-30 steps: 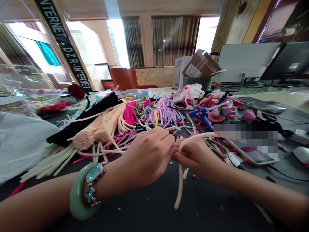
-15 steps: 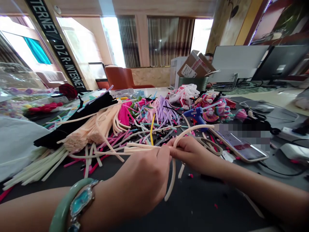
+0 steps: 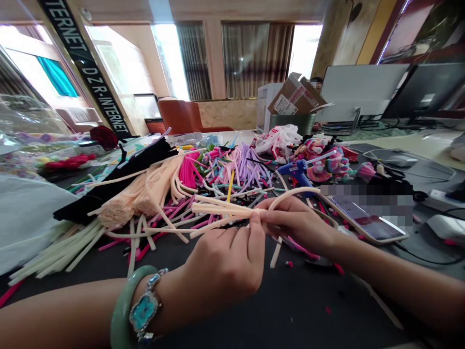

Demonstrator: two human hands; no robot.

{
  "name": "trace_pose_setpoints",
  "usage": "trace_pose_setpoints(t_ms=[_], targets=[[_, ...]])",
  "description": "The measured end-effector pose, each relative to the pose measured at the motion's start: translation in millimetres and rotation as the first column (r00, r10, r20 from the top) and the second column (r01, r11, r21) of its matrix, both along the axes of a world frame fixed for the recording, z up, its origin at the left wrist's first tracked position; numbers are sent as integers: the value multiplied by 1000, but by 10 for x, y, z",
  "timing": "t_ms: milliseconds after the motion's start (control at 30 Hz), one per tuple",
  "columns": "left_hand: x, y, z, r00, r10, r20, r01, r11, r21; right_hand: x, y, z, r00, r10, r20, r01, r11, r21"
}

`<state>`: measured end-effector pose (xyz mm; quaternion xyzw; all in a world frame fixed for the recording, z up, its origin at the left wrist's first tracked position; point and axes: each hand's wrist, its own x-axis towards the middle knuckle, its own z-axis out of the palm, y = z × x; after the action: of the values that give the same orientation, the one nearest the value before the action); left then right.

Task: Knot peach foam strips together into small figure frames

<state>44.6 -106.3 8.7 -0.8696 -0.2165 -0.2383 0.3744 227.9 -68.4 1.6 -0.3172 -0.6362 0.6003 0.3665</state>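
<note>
Several cream pipe cleaners [image 3: 221, 208] form a small bundle, their ends fanning out to the left. My left hand [image 3: 228, 264], wearing a green bangle [image 3: 121, 310] and a watch with a turquoise face [image 3: 143, 311], pinches the bundle near its right end between thumb and finger. Right beside it, the fingers of my right hand [image 3: 296, 220] are closed on the same place, touching the left fingertips. One longer cream strand [image 3: 294, 191] arcs up and right over the right hand. The pinched spot itself is partly covered by fingers.
Bunches of peach [image 3: 152, 186], black [image 3: 112, 179] and lilac [image 3: 249, 160] pipe cleaners cover the table's left and middle. A blue glue gun [image 3: 300, 172] lies beyond my right hand, a phone [image 3: 366, 218] with a cable to its right. Monitors [image 3: 363, 92] and a cardboard box [image 3: 296, 97] stand behind.
My left hand has turned and shifted slightly right, showing more of the bundle. The strand end that hung below the hands no longer shows there. Both hands keep their pinch.
</note>
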Motion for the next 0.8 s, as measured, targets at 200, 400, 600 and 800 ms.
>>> trace_pose_setpoints(t_ms=[200,400,600,800], targets=[[-23,41,-39,999,-1,-38,4,996,92,-18,-6,-24,991,-75,-111,69,996,-59],[5,102,-13,1000,10,-1,-10,999,38,-2,-3,-57,982,-119,-146,114,993,-44],[-6,235,-57,948,9,320,150,871,-468,10,8,-40,977,-116,-176,119,993,2],[-9,380,-141,807,125,577,474,445,-760,22,7,-14,978,-26,-209,31,999,21]])
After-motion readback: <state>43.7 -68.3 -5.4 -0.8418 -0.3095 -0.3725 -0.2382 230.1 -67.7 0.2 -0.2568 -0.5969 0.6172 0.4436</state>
